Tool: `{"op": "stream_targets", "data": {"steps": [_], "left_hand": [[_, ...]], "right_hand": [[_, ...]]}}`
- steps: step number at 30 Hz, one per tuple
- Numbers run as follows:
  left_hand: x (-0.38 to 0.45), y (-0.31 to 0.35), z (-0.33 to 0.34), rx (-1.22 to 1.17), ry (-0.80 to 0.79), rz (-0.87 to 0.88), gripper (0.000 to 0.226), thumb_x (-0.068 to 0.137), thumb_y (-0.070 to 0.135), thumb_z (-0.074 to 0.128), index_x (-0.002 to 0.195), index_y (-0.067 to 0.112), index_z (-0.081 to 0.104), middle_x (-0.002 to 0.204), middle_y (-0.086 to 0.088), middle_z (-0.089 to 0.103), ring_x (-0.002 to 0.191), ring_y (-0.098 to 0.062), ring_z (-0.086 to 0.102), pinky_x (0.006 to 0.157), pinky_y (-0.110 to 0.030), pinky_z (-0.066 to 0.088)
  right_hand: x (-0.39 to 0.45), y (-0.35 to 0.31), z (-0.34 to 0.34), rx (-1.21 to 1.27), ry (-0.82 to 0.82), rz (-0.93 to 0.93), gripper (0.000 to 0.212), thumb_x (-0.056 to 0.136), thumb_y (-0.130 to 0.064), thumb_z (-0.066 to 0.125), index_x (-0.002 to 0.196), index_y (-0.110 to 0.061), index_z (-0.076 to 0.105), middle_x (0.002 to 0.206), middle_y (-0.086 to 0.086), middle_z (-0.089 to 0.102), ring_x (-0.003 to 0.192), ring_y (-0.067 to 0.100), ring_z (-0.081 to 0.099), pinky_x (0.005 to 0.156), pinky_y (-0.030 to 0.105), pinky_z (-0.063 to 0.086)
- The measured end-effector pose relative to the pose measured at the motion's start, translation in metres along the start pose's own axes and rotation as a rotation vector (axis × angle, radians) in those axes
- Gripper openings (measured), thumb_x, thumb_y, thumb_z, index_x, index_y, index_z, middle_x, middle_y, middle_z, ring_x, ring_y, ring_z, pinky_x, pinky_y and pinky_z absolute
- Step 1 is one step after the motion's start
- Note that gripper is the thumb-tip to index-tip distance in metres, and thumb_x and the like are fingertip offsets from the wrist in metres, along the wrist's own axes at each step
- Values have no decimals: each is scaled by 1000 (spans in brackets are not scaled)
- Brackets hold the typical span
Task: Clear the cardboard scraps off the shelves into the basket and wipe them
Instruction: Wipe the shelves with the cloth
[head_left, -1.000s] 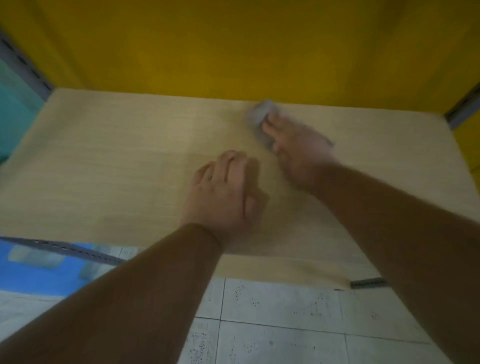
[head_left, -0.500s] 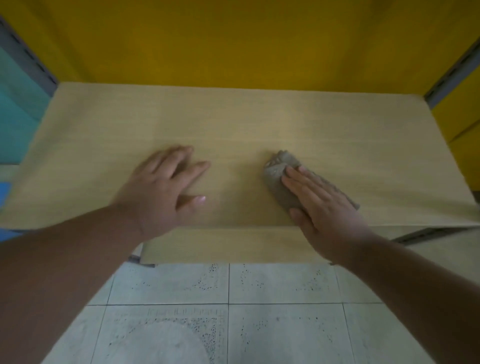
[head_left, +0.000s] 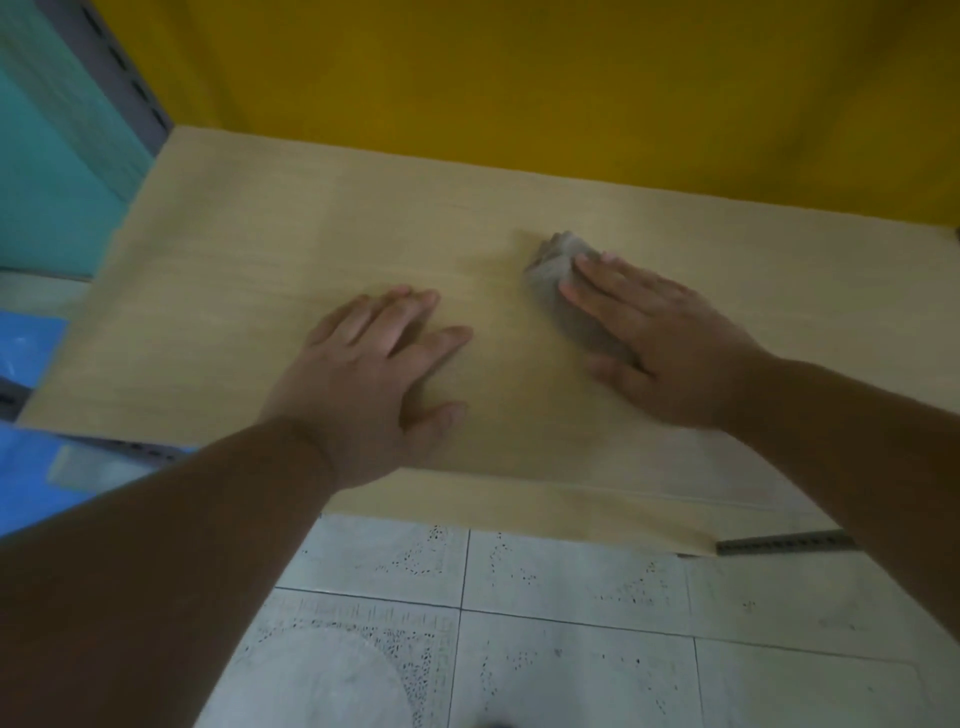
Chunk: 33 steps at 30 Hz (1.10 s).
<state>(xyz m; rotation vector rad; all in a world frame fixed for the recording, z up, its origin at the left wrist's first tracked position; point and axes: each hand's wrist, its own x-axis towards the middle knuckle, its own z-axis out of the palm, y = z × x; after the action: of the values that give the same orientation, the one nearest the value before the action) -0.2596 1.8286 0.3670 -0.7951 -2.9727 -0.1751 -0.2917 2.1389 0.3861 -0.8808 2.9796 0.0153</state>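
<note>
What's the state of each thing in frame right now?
left hand: flat on the shelf, fingers spread, holds nothing
right hand: fingers straight, presses the grey cloth onto the shelf
grey cloth: bunched under the right hand, on the shelf
wooden shelf: no cardboard scraps visible on it

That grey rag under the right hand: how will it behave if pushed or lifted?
Probably floppy: the grey rag bunches into folds ahead of the right hand. Likely light, since flat fingers alone move it. It seems to slide easily on the smooth shelf.
</note>
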Motion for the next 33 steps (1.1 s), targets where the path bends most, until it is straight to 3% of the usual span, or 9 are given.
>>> {"op": "stream_targets", "data": {"steps": [6,8,11,14,16,20,24,28,33], "left_hand": [[2,-3,0,-56,34,-121,71,80,74,42,140,39,49,151,-10,41,142,-31,34,120,-52,17],[0,-3,1,-81,61,-143,72,79,73,44,140,37,50,150,-9,41,142,-30,33,121,-50,15],[-2,-3,1,-88,84,-174,77,76,71,48,138,27,53,146,-8,44,140,-29,35,121,-50,17],[-1,-3,2,-50,84,-154,77,75,67,50,137,21,56,144,-11,47,138,-32,39,119,-54,21],[-2,-2,2,-27,84,-143,77,77,67,49,137,19,55,144,-12,47,137,-34,40,119,-55,22],[2,2,4,5,58,-134,78,80,69,46,140,20,52,146,-14,45,139,-34,37,120,-54,19],[2,2,4,-15,82,-132,78,78,71,47,139,22,51,146,-12,45,137,-35,39,119,-55,20],[0,-2,6,-54,177,-175,78,75,68,52,132,14,55,136,-10,54,126,-34,48,115,-58,26],[-1,-13,-4,-337,283,-366,59,70,43,51,116,8,62,124,-11,58,114,-33,51,100,-40,41]], "right_hand": [[107,34,1,89,91,304,73,89,-51,23,154,-17,21,161,10,15,149,26,12,121,41,13],[110,15,2,115,90,226,70,89,-44,26,152,-14,26,160,13,19,148,27,16,121,39,14],[46,-38,12,109,116,-57,62,94,-39,30,147,-8,37,154,19,31,144,34,28,117,47,25],[-52,-85,15,117,8,-141,54,102,-39,26,153,-22,23,160,5,20,149,24,13,117,49,24],[-76,-78,13,129,-27,-149,52,104,-42,17,153,-25,18,161,3,18,149,23,13,115,52,28],[6,-27,15,157,146,20,59,97,-37,27,146,-4,37,153,23,33,141,39,33,110,56,33],[128,-2,6,97,136,254,62,96,-37,25,153,-12,22,161,12,16,149,27,13,119,42,17],[159,-44,3,111,106,152,57,100,-33,29,154,-17,18,162,8,12,149,23,9,121,36,13],[59,-112,10,173,106,-47,57,96,-37,30,149,-18,34,157,6,29,147,24,23,119,38,18]]}}
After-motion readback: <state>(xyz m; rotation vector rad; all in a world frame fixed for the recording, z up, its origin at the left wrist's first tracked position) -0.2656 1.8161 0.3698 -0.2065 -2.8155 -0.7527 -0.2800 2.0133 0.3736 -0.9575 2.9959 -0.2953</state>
